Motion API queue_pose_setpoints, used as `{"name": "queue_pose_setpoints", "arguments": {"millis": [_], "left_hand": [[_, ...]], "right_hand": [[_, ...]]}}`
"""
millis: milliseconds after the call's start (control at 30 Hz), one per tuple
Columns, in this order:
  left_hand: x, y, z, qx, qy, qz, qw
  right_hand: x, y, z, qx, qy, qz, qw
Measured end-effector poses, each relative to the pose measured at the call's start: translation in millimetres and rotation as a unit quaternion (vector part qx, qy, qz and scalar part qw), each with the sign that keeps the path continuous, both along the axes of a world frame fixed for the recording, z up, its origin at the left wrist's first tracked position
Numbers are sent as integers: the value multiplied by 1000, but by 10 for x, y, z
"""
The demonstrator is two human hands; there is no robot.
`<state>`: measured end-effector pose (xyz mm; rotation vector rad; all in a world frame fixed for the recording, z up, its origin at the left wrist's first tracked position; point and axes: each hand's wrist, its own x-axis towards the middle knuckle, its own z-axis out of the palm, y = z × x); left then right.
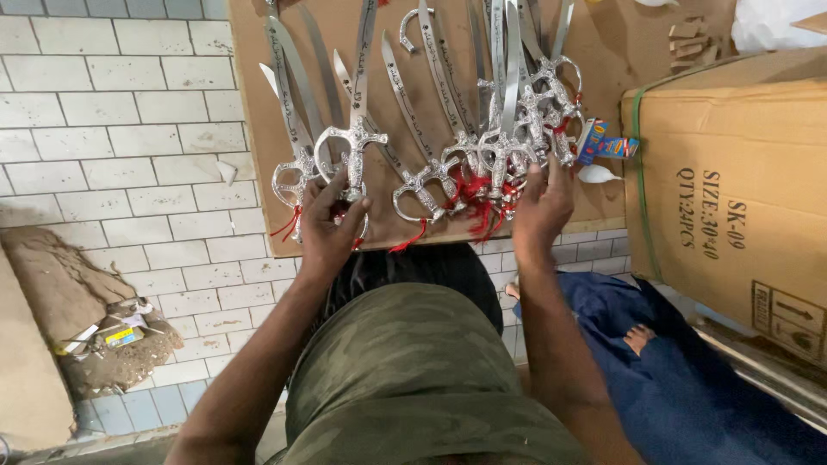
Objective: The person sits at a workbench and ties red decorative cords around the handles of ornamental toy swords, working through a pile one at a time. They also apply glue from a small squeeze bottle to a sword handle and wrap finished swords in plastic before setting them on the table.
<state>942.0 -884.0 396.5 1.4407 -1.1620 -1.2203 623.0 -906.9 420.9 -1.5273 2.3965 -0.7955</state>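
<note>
Two hands work at the lower edge of a brown cardboard sheet that fills the upper middle of the frame. Your left hand has its fingers curled around the ornate silver hilt of one sword, whose blade runs up toward the top edge. Your right hand rests with fingers loosely together, tips touching the tangled pile of swords right of centre; you cannot tell from here whether it grips any single one.

Watch that pile: the guards and red tassels look interlocked, so drawing one hilt could drag its neighbours off the sheet onto the white tiled floor. Blades crossing near your left fingers could nick them. The small blue box and white glue tube just beside the pile could be knocked off too.
</note>
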Motion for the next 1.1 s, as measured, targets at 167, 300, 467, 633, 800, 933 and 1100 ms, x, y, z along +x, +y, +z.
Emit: {"name": "queue_pose_setpoints", "arguments": {"millis": [167, 300, 467, 633, 800, 933, 1100], "left_hand": [[-337, -84, 209, -33, -60, -119, 991], [-294, -83, 281, -180, -81, -244, 949], [312, -97, 23, -96, -320, -9, 942], [524, 13, -218, -20, -301, -7, 953], [489, -24, -431, 27, -259, -2, 965], [607, -27, -546, 92, -221, 18, 971], [691, -49, -522, 72, -187, 66, 977]], "right_hand": [[650, 182, 94, 2, -264, 175, 949], [669, 51, -32, 110, -435, 106, 888], [111, -184, -60, 70, -180, 79, 978], [442, 66, -40, -47, 247, 188, 949], [1157, 38, -182, 32, 181, 315, 931], [1294, -145, -334, 163, 238, 295, 911], [1306, -34, -451, 140, 86, 390, 906]]}}
